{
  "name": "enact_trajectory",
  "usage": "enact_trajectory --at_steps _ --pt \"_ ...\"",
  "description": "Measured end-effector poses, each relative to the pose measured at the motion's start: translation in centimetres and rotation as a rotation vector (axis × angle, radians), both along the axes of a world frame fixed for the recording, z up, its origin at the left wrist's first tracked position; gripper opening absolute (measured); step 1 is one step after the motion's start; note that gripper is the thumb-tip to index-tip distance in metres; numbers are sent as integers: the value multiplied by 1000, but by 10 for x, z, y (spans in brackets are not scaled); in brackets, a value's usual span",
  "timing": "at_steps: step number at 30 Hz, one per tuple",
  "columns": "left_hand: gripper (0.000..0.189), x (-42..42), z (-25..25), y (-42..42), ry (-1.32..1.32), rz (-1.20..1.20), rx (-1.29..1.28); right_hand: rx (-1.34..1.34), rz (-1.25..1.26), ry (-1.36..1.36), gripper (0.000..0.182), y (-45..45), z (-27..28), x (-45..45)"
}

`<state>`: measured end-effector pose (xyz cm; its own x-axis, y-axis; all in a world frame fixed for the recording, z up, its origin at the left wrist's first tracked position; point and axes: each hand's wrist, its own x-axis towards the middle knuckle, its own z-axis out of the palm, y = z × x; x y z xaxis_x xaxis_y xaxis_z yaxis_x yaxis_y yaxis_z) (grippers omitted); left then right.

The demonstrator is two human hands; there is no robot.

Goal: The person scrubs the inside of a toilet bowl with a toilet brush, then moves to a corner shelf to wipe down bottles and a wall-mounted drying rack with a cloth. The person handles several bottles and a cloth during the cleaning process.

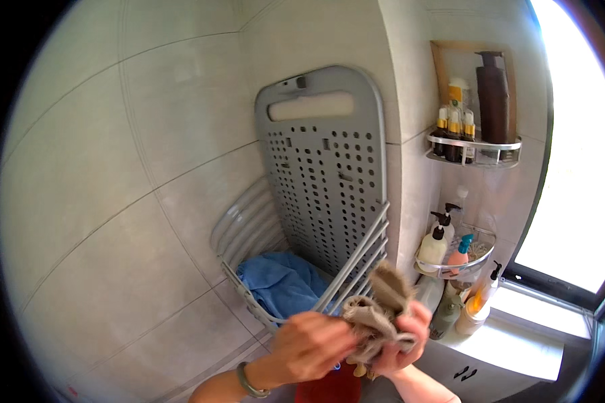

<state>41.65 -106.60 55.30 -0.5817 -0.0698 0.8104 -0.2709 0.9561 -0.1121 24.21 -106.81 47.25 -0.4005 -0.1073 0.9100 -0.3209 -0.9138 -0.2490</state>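
Observation:
A brown fuzzy cloth item, bunched and folded, is between my two hands in front of the laundry basket. My left hand, with a bangle at the wrist, pinches its near left side; motion blurs the fingers. From the right and below, my right hand grips the same cloth. Just beyond my hands stands a grey plastic laundry basket with a tall perforated back and slatted sides. Inside it lies a crumpled blue garment. My hands and the cloth cover the basket's front right corner.
Tiled walls close in behind and left of the basket. Right of it, an upper corner shelf and a lower one hold several bottles. More bottles stand on a white cabinet below the bright window. Something red sits beneath my hands.

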Motion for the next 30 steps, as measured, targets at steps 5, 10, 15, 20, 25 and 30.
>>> enact_trajectory --at_steps 5,10,15,20,25,30 --pt "22 17 9 -15 87 339 74 48 -5 -407 40 -25 54 -33" --pt "21 24 6 -22 126 330 159 140 -94 -90 28 -75 75 -5" --pt "20 21 11 -39 299 327 -67 -29 140 508 42 -35 27 55" --pt "22 28 1 -33 263 459 -109 84 -140 387 45 -64 44 21" --pt "29 21 -2 -52 551 343 -182 193 -340 213 47 -90 76 -11" --pt "40 26 -7 -51 544 231 13 175 -253 282 41 -65 60 20"
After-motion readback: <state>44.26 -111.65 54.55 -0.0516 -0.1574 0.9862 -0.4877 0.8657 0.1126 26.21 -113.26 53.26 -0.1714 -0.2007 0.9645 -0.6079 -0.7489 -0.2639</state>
